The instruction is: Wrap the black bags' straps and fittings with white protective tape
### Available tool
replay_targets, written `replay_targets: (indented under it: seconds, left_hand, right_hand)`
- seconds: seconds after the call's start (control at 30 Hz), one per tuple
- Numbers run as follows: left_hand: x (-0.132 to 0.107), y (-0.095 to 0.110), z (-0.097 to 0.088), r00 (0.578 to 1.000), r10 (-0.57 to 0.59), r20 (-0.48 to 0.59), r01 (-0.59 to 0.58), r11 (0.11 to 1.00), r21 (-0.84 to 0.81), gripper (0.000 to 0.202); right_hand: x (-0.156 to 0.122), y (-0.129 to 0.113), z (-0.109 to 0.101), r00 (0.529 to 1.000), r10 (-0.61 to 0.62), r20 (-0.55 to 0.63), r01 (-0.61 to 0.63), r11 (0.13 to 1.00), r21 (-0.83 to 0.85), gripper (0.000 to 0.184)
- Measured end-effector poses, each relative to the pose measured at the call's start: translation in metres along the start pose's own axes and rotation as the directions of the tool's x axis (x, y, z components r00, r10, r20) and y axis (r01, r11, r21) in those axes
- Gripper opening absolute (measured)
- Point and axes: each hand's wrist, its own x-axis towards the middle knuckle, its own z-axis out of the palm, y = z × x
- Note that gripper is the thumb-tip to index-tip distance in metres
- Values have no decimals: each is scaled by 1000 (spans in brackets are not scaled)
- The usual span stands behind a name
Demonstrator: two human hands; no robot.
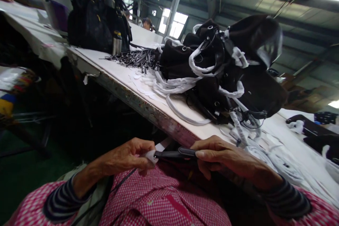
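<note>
My left hand [127,157] is closed in a pinch on the white paper-wrapped end [150,155] of a narrow black strap [172,154], low in the view over my lap. My right hand [225,160] grips the same strap at its other end, fingers curled round it. The strap runs level between both hands, just below the table's front edge [148,109]. My lap is covered by red-and-white checked cloth [159,201].
A pile of black bags wrapped in white paper strips [225,67] lies on the white table. A bundle of black straps [132,58], a metal flask [117,44] and a dark bag [90,24] sit further back. Another person is seated far behind.
</note>
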Motion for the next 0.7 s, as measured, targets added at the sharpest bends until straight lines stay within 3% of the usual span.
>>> replay_targets:
  seconds: [0.13, 0.23, 0.47, 0.57, 0.7]
  left_hand:
    - [2, 11, 3, 1000, -4, -26, 5, 999, 44, 26]
    - [3, 11, 7, 998, -24, -59, 29, 996, 81, 36]
    - [5, -4, 8, 965, -8, -264, 102, 934, 343, 13]
    - [2, -15, 2, 965, -41, -258, 107, 963, 248, 20]
    - [1, -30, -5, 990, -74, -117, 72, 997, -23, 34]
  right_hand:
    - [-7, -6, 5, 997, 48, -55, -47, 999, 21, 34]
    - [-2, -9, 10, 996, -3, -87, -4, 997, -76, 37]
    - [11, -7, 6, 1000, -5, -24, 1, 987, -160, 38]
    - [14, -3, 5, 1000, -14, -2, 13, 970, -243, 38]
    - [18, -6, 16, 999, -31, 31, 39, 947, -319, 36]
